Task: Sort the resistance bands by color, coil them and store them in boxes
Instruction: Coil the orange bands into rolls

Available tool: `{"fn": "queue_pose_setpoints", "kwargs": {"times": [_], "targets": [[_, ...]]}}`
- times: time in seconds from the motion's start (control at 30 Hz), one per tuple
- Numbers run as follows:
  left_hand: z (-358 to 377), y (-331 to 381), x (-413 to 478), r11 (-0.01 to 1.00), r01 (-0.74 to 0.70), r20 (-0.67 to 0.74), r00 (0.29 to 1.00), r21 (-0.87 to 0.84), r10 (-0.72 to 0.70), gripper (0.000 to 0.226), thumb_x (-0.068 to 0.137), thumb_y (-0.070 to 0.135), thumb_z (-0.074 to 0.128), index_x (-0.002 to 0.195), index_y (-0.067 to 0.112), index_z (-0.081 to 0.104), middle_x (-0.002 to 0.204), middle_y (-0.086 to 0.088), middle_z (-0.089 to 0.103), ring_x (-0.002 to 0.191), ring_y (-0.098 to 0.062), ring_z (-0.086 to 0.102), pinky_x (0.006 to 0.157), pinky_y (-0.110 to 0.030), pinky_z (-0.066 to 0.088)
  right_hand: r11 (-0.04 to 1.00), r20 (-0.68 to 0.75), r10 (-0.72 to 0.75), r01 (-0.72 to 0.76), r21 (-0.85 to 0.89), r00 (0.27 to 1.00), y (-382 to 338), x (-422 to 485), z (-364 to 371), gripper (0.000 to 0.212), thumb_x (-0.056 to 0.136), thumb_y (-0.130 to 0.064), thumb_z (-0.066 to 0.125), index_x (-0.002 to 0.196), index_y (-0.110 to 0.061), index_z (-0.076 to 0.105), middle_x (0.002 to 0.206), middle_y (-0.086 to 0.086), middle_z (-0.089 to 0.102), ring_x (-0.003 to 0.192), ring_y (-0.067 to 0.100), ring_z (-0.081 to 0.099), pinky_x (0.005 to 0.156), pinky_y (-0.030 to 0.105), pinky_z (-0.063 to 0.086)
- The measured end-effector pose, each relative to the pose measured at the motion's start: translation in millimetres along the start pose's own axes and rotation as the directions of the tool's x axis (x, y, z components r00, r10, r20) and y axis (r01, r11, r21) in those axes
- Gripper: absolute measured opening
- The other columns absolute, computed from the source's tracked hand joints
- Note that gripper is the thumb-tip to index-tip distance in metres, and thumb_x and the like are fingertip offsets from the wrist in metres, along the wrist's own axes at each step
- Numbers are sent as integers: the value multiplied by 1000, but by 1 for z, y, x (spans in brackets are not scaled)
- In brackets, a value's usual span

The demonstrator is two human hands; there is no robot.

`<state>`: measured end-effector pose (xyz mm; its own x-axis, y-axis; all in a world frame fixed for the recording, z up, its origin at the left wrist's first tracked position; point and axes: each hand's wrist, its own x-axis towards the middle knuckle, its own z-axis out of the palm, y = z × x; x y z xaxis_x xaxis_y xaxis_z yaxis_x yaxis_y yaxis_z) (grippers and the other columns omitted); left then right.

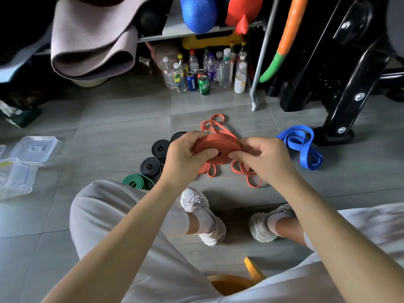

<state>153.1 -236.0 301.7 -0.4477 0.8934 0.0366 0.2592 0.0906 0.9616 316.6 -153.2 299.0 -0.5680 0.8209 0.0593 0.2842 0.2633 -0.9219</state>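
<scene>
Both hands hold a flat coil of red resistance band [218, 145] above the floor. My left hand [185, 156] grips its left edge, thumb on top. My right hand [262, 158] pinches its right edge. Loose red bands [215, 123] lie on the tiles beneath and behind the coil. Three black coiled bands [160, 148] sit left of it, with a green coiled band [137, 181] nearer my knee. A loose blue band [301, 145] lies to the right. Clear plastic boxes [15, 178] and a lid [35, 148] stand at the far left.
Bottles and cans [203, 73] stand under a shelf behind the bands. A black machine frame [341, 84] occupies the right back. A rolled mat [94, 40] hangs at upper left. My legs and white shoes [207, 217] are below, with a yellow band [240, 281] near my lap.
</scene>
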Motion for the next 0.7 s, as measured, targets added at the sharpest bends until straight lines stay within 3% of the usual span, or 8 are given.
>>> {"fn": "queue_pose_setpoints", "kwargs": {"times": [0.1, 0.2, 0.23, 0.3, 0.4, 0.53, 0.63, 0.7], "targets": [[5, -2, -3, 968, 63, 46, 998, -242, -53, 30, 70, 1, 75, 91, 18, 61, 77, 8, 71, 75, -11, 64, 80, -33, 53, 990, 22, -13, 10, 141, 1000, -5, 3, -1, 33, 75, -4, 73, 88, -34, 66, 68, -25, 68, 66, -7, 64, 69, 12, 50], [6, -1, -4, 942, 135, 89, 990, -308, -112, 29, 70, 3, 75, 93, 12, 59, 83, -3, 70, 79, -19, 63, 81, -37, 53, 988, 37, 5, -11, 154, 999, -7, 3, -3, 30, 75, -3, 73, 86, -30, 67, 64, -20, 69, 59, -4, 64, 61, 12, 49], [5, 0, -3, 967, 135, 92, 989, -215, -117, 30, 70, 4, 75, 93, 12, 59, 87, -8, 68, 82, -22, 62, 82, -41, 52, 990, 48, 19, -26, 136, 999, -6, 3, -3, 29, 75, -4, 73, 86, -30, 68, 65, -17, 70, 59, -1, 65, 61, 15, 51], [2, 2, 1, 982, 4, 126, 992, 187, -28, 33, 72, 10, 75, 100, 16, 59, 98, -7, 65, 90, -22, 61, 85, -39, 49, 999, 55, 36, -37, 28, 998, -2, 5, -2, 28, 74, -8, 76, 84, -33, 70, 70, -8, 73, 62, 8, 68, 67, 28, 55], [-1, 10, 5, 750, -316, 301, 940, 581, 163, 51, 74, 18, 72, 122, 23, 55, 114, 2, 62, 104, -24, 57, 88, -39, 46, 986, 62, 52, -42, -159, 997, 1, 6, 2, 19, 72, -17, 79, 87, -27, 73, 79, 1, 74, 73, 13, 68, 75, 32, 53], [-4, 24, 9, 674, -317, 339, 935, 667, 104, 30, 79, 16, 63, 108, 23, 64, 96, 2, 68, 91, -26, 59, 76, -38, 47, 983, 33, 38, -32, -178, 999, -5, 4, 6, 20, 70, -17, 81, 88, -25, 74, 85, 2, 74, 83, 16, 68, 81, 34, 51], [-8, 23, 10, 765, -233, 243, 964, 600, 103, 26, 78, 12, 69, 103, 19, 68, 90, 2, 69, 86, -21, 61, 79, -34, 46, 988, 45, 89, -82, -131, 995, 3, 5, 1, 28, 68, -17, 82, 67, -42, 68, 80, 2, 74, 79, 19, 70, 81, 44, 53], [-11, 20, 11, 867, -142, 157, 985, 478, 75, 25, 76, 8, 72, 99, 17, 69, 83, 4, 67, 82, -18, 63, 80, -29, 47, 986, 70, 121, -112, -125, 990, 11, 6, -1, 20, 69, -18, 81, 69, -35, 69, 76, 4, 73, 77, 23, 69, 79, 49, 53]]}}
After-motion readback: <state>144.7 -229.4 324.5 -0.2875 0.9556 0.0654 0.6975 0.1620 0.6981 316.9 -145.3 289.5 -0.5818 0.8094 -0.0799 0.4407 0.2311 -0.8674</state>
